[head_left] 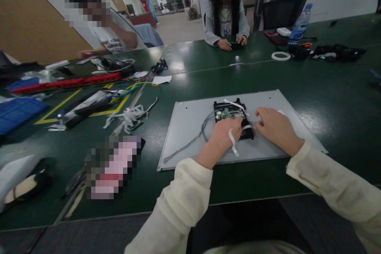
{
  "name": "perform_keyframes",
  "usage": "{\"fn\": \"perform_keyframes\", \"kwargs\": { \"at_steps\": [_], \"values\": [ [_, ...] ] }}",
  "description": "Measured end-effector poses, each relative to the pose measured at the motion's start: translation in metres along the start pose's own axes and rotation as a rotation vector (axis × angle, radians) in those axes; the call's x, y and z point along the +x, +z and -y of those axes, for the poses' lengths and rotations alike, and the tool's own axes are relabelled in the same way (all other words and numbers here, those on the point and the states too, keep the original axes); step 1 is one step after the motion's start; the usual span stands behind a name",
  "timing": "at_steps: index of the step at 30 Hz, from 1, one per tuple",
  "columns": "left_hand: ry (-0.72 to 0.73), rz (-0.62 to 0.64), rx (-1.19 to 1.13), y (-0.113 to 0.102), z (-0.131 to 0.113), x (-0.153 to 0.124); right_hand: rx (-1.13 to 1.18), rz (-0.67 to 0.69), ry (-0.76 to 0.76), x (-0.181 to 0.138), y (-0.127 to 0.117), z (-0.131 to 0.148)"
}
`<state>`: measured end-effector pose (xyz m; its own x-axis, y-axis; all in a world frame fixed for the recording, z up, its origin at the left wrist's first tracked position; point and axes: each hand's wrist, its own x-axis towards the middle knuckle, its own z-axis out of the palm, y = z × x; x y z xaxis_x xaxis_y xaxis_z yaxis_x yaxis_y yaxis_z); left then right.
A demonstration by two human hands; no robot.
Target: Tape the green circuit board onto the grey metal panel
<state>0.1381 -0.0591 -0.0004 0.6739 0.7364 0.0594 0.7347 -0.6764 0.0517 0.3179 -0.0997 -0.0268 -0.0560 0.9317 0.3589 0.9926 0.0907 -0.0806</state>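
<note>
A black plastic frame (248, 132) carrying a green circuit board (229, 115) lies on a pale grey board (190, 117). My left hand (225, 134) rests over the frame's near left part with its fingers curled down onto it; the fingertips touch near the circuit board. A white tape strip (233, 143) hangs across the back of that hand. Just right of the frame, my right hand (276, 129) has its thumb and index finger bent and apart, with nothing visible between them. Another white strip (235, 104) lies over the frame's far side. Thin grey cables (190, 143) run left from it.
Left are a crumpled bundle of white strips (129, 117), a blurred-out pink item (119, 168), a blue tray (19, 113) and red strips (65, 83). A bottle (300, 25) and a tape roll (280, 56) stand far right. Two people sit across the green table (196, 71).
</note>
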Motion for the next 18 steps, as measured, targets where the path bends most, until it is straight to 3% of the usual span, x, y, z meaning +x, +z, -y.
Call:
{"fn": "perform_keyframes", "kwargs": {
  "at_steps": [4,8,12,18],
  "values": [
    [-0.031,-0.039,-0.094,0.0,0.005,-0.001,0.123,-0.151,-0.087,-0.001,-0.01,-0.003],
    [-0.083,-0.176,-0.365,-0.003,0.018,0.003,0.309,-0.305,-0.438,-0.009,-0.027,0.011],
    [-0.156,-0.328,-0.602,-0.006,0.028,0.006,0.282,-0.306,-0.772,-0.017,-0.031,0.031],
    [-0.142,-0.356,-0.662,-0.004,0.027,0.008,0.221,-0.341,-0.838,-0.007,-0.029,0.045]
  ]
}}
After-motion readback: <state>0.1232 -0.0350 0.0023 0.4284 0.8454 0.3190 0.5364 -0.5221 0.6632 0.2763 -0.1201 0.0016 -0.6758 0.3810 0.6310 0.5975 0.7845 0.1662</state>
